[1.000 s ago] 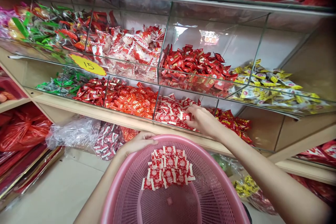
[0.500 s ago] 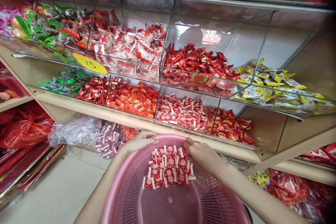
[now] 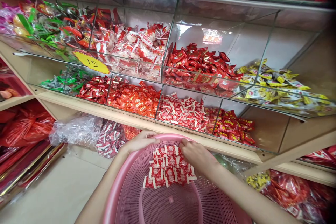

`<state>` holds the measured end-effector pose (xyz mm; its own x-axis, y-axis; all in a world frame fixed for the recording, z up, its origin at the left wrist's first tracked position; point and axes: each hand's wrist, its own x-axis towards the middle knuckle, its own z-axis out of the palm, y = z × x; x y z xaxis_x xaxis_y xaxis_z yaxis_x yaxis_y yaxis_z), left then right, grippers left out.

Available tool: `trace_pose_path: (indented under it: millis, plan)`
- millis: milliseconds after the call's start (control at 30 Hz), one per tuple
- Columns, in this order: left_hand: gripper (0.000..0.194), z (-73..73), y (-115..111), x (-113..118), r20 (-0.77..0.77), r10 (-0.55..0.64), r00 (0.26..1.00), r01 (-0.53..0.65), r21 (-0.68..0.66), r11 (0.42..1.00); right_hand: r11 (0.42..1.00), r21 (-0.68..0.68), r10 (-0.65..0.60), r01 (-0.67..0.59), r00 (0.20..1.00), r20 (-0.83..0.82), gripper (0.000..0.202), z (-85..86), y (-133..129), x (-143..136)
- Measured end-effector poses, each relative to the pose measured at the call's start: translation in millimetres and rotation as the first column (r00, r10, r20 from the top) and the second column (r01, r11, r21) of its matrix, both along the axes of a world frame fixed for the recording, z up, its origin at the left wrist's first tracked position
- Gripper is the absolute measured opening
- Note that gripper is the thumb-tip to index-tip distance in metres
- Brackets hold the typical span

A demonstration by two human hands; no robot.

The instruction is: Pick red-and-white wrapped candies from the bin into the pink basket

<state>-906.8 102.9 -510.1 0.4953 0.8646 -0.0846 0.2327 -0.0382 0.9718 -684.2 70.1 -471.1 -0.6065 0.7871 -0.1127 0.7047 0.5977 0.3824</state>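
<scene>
A pink plastic basket (image 3: 112,185) with perforated walls fills the bottom middle of the head view. My left hand (image 3: 140,142) is closed over its far rim, on the left side. Inside, red-and-white wrapped candies (image 3: 170,168) lie in tidy, overlapping rows against the far wall. My right hand (image 3: 197,154) is curled just inside the far rim, beside the top right of these rows. Its fingertips are hidden, so what they pinch, if anything, does not show.
Ahead stands a shelf with glass-divided bins; one holds loose red-and-white candies (image 3: 181,112), another orange-red packets (image 3: 139,99). A yellow price tag (image 3: 91,62) reads 15. Bagged candies (image 3: 110,138) lie below the shelf's wooden edge (image 3: 126,117). Red bags (image 3: 23,129) are at left.
My right hand has shifted slightly left along the top of the candy rows. My left hand stays on the rim, and the view has moved only a little.
</scene>
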Motion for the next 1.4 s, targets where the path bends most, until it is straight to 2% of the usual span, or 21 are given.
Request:
trace_pose_path:
  millis: [167,300,467,567,700,833,967,1133,1400]
  plan:
    - [0.030,-3.6,2,-1,-0.001,-0.018,1.000,0.018,0.019,1.000,0.996,0.083,0.048,-0.043,0.997,-0.059,0.025,-12.1,-4,5]
    - [0.031,-3.4,2,-1,-0.009,-0.002,1.000,0.002,0.022,1.000,0.998,0.047,0.039,-0.029,0.976,-0.212,0.020,-16.9,-6,16]
    - [0.030,-1.5,1,-1,-0.039,0.001,0.999,0.000,0.041,0.999,1.000,-0.020,-0.016,0.006,0.856,-0.516,0.021,-3.3,-3,32]
    - [0.031,-0.8,1,0,-0.034,-0.003,0.999,0.004,0.032,0.999,0.998,-0.044,0.006,-0.039,0.807,-0.591,0.019,4.9,1,30]
    - [0.033,0.9,0,2,-0.019,-0.003,1.000,0.003,0.022,1.000,0.981,-0.104,0.071,-0.163,0.805,-0.590,0.017,4.2,5,10]
    - [0.030,-1.1,1,2,-0.016,-0.001,1.000,0.001,0.043,0.999,0.971,-0.127,0.110,-0.203,0.848,-0.519,0.016,-5.0,9,-15]
    - [0.027,-7.4,5,0,-0.031,0.007,0.999,-0.005,0.086,0.996,0.980,-0.095,0.125,-0.174,0.913,-0.388,0.015,-12.6,11,-30]
    - [0.025,-9.7,6,-1,-0.016,0.017,1.000,-0.016,0.090,0.996,0.988,-0.036,0.136,-0.152,0.951,-0.276,0.020,-19.3,7,-37]
    - [0.026,-9.5,4,-2,-0.023,0.024,0.999,-0.023,0.062,0.998,0.998,0.000,0.060,-0.062,0.959,-0.276,0.014,-26.1,1,-37]
